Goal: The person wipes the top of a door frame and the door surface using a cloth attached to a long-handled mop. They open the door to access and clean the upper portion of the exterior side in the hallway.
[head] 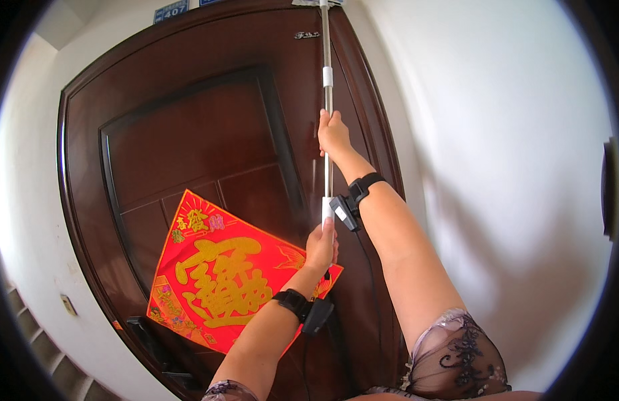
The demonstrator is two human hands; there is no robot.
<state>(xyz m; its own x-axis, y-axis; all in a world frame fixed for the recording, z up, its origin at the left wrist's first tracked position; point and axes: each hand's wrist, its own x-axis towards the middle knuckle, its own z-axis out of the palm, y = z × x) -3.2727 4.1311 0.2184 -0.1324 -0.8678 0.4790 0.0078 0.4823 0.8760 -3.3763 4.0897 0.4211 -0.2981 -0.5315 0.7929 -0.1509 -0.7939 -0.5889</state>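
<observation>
Both my hands hold a telescopic metal pole [326, 45] that stands nearly upright before a dark brown door [209, 135]. My right hand [334, 134] is closed around the metal tube about midway up. Lower down, my left hand [321, 248] grips the white plastic handle [328, 206], its thumb lying along it. A white flat head [309, 2], perhaps a mop pad, sits at the pole's upper end by the door's top right corner, mostly cut off by the picture's edge. Behind my left forearm, a red square paper decoration [284, 240] with gold characters hangs on the door.
A black door handle [149, 341] juts out at the lower left. Stairs [49, 346] lie beyond it. White wall [495, 125] runs along the right, with a dark object [609, 190] at its edge. A blue plaque [170, 12] bearing writing is above the door. Cabled devices [317, 317] are strapped to both wrists.
</observation>
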